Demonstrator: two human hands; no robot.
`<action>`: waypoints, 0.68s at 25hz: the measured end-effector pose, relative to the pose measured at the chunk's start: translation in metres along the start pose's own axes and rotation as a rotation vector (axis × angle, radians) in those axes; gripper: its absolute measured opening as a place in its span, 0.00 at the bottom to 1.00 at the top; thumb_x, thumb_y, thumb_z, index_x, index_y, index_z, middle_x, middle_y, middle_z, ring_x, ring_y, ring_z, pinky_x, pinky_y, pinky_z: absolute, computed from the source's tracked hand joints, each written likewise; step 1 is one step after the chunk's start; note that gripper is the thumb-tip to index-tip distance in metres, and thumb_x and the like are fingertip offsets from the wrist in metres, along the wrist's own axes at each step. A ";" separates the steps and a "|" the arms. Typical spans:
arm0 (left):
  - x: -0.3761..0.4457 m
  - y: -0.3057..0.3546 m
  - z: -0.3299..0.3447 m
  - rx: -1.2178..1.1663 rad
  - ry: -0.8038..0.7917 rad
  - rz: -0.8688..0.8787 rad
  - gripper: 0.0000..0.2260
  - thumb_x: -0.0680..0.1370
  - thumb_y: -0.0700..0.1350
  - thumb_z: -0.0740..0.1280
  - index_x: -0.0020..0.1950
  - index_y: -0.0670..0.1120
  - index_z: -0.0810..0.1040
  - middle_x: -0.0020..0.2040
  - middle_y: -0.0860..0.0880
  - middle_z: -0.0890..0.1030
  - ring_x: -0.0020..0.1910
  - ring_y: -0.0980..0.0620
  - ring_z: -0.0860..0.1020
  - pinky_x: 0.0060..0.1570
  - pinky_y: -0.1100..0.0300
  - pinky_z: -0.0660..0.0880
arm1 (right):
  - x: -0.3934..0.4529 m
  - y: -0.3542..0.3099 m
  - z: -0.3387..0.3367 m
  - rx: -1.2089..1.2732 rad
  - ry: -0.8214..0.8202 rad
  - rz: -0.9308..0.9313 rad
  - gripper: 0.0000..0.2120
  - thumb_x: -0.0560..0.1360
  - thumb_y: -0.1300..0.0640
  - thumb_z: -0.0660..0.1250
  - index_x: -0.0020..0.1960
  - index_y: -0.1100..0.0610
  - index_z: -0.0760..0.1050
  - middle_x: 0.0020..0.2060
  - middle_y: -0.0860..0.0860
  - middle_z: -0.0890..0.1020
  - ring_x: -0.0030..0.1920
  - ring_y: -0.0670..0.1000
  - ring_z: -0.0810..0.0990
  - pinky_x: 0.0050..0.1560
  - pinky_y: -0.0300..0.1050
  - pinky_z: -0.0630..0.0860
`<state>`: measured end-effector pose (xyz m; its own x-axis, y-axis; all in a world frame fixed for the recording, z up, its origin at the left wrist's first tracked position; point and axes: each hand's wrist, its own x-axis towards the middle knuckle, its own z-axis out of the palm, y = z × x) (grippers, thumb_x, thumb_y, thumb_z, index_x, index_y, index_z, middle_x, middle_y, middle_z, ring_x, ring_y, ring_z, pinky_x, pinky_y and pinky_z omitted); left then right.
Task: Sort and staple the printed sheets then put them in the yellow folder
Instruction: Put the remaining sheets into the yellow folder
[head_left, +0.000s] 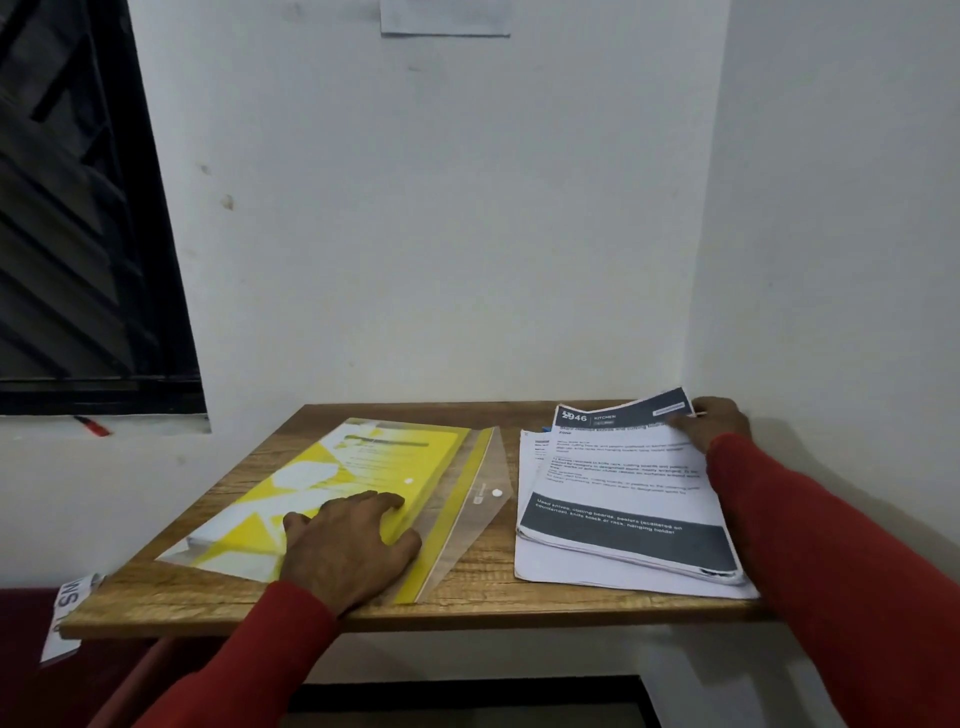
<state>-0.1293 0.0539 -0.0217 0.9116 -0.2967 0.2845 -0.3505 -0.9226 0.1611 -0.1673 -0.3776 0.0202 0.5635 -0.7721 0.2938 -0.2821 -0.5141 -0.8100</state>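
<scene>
On tabletop (483, 582): 1 yellow folder (332, 483), 1 stack of printed sheets (623, 499), sheet count unclear. 2 hands: left hand (348, 545), right hand (719, 421).

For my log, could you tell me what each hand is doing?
Left hand: open, flat on the yellow folder.
Right hand: gripping the top printed sheet.
</scene>
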 end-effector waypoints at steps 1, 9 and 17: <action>0.000 -0.001 -0.001 -0.001 -0.012 -0.007 0.25 0.75 0.67 0.57 0.71 0.62 0.70 0.71 0.59 0.73 0.69 0.53 0.70 0.64 0.45 0.61 | 0.004 0.000 -0.005 -0.041 0.034 -0.046 0.08 0.74 0.57 0.72 0.51 0.60 0.81 0.49 0.61 0.83 0.52 0.60 0.82 0.47 0.44 0.70; 0.007 0.011 -0.025 0.201 0.027 0.023 0.19 0.78 0.63 0.58 0.61 0.55 0.78 0.60 0.48 0.79 0.58 0.45 0.78 0.53 0.52 0.72 | -0.005 0.018 -0.030 0.228 -0.494 0.162 0.14 0.74 0.72 0.67 0.59 0.67 0.76 0.52 0.67 0.81 0.49 0.64 0.81 0.58 0.72 0.74; 0.015 0.003 -0.039 0.109 0.200 0.005 0.15 0.79 0.54 0.57 0.49 0.50 0.82 0.48 0.46 0.79 0.47 0.43 0.79 0.41 0.55 0.71 | -0.026 -0.033 -0.014 0.530 0.141 0.003 0.16 0.72 0.66 0.68 0.59 0.59 0.74 0.53 0.58 0.81 0.53 0.60 0.81 0.58 0.59 0.78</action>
<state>-0.1248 0.0560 0.0205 0.8456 -0.2566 0.4682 -0.3198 -0.9456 0.0593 -0.1833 -0.3455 0.0462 0.4436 -0.8345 0.3268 0.1672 -0.2812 -0.9450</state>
